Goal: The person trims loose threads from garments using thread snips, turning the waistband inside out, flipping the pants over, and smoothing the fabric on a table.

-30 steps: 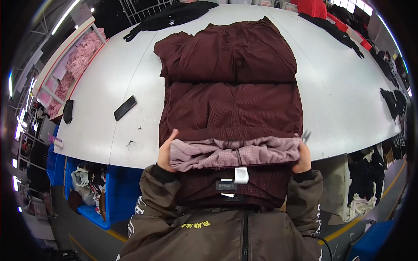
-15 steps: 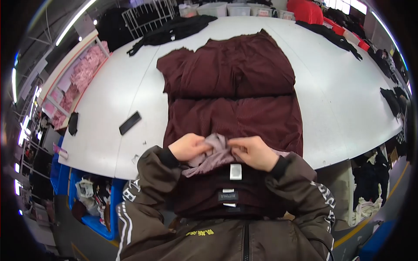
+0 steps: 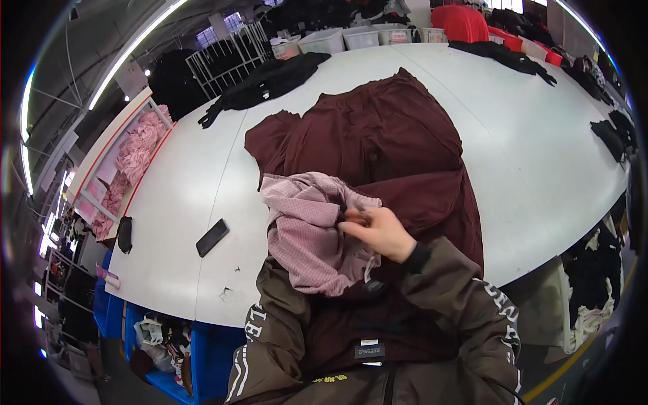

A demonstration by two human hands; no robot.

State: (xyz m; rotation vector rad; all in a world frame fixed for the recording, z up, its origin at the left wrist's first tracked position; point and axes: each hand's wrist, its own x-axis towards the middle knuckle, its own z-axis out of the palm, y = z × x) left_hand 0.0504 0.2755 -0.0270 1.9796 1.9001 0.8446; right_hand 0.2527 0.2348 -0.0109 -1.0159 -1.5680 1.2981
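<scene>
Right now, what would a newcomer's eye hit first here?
Likely the bunched pale pink checked fabric at centre, with the bare right hand at its right side. Just beyond, wrinkled dark maroon clothing spreads over the broad white table. Left of both lies the black rectangular phone.

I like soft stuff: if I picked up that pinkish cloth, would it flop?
Probably floppy: the pinkish cloth hangs in soft folds by the right hand. If pushed, it would likely crumple rather than roll, since it's loosely bunched and wrinkled.
</scene>
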